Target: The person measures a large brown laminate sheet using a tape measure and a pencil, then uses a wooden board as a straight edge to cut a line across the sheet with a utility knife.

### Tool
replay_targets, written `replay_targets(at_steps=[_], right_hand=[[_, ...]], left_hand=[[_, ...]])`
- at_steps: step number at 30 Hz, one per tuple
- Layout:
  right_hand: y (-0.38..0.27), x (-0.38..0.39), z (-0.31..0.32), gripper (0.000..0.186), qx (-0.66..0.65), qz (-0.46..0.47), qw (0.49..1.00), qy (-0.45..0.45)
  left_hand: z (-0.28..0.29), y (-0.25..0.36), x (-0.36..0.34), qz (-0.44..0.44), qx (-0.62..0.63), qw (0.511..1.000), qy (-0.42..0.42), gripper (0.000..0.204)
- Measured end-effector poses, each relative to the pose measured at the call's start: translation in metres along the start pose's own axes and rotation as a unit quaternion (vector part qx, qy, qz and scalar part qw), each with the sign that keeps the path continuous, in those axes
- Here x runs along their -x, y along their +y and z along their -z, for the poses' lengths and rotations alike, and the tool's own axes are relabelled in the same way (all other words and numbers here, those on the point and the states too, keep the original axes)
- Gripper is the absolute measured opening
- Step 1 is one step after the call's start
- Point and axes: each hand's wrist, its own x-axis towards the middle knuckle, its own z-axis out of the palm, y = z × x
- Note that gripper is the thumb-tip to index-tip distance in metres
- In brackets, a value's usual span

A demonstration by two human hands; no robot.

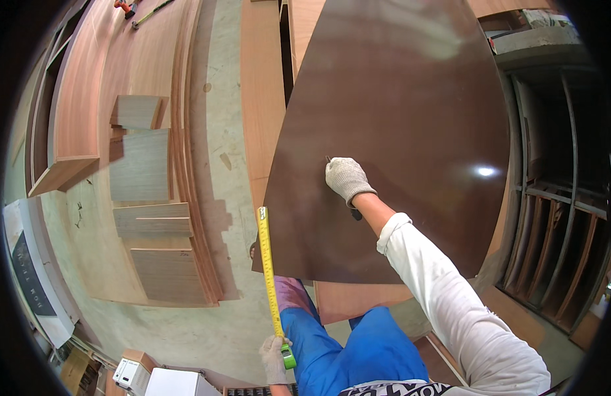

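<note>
White sleeve [444,290] closest to the lens, one person in blue trousers [358,350] stands at the near edge of one large brown board [398,132], both hands gloved. The left hand [273,362], just off the board's near left corner, is wrapped around the green case of one yellow tape measure [269,277]. The right hand [345,178], over the board's left half, is clenched on one thin dark tool [328,159], mostly hidden.

Glossy, the board reflects one bright spot of light. Left of it, beyond a strip of pale floor [229,99], at least four gray boards [143,165] lie on wood sheets [147,59]; to its right stands a dark rack [563,191].

Beside the board's left edge, the tape's long axis runs away from the person, tilting slightly left, its free end pointing forward.
</note>
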Motion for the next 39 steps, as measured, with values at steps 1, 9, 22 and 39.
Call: replay_targets(at_steps=[1,9,22,39], right_hand=[[0.001,-0.001,0.0,0.033,0.005,-0.001,1.0,0.001],[0.0,-0.004,-0.005,0.032,0.03,0.018,0.999,-0.003],[-0.051,0.116,-0.051,0.031,-0.17,0.098,0.981,0.01],[0.018,0.014,-0.012,0.03,-0.499,-0.072,0.862,0.057]], left_hand=[[0.001,0.0,0.007,0.006,0.018,1.0,0.011,0.019],[0.035,-0.034,0.031,-0.02,-0.016,0.998,0.049,0.025],[0.01,0.0,0.029,-0.002,-0.054,0.998,0.045,0.022],[-0.122,-0.009,-0.139,-0.123,-0.086,0.989,-0.005,0.022]])
